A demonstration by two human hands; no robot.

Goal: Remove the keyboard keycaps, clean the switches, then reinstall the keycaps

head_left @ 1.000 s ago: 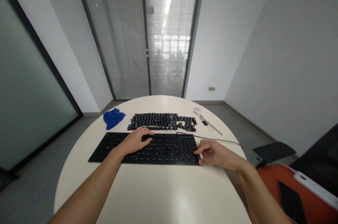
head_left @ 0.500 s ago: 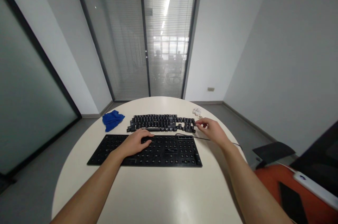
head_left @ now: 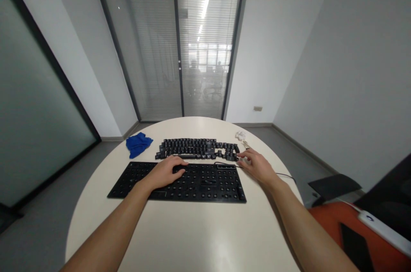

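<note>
A black keyboard base (head_left: 205, 190) without its keycaps lies across the table in front of me. My left hand (head_left: 167, 172) rests flat on its upper middle part, fingers stretched out and thumb apart. Behind the base, the loose black keycaps (head_left: 189, 148) are laid out in rows like a keyboard. At the right end of these rows is my right hand (head_left: 257, 167), its fingertips at the lower corner keycaps and thumb and index finger slightly apart. I see nothing held in it. A thin black cable (head_left: 284, 175) runs from the base's back edge under that hand.
A crumpled blue cloth (head_left: 138, 144) lies on the left of the round white table (head_left: 186, 233). Small whitish items (head_left: 240, 135) sit at the back right. Beyond the table on the right is an orange chair (head_left: 330, 216) with a white power strip (head_left: 383, 231) and a dark flat object.
My right hand has shifted slightly down and toward me along the right end of the keycaps, its fingers a little more apart. My left hand stays on the base. The view has shifted slightly.
</note>
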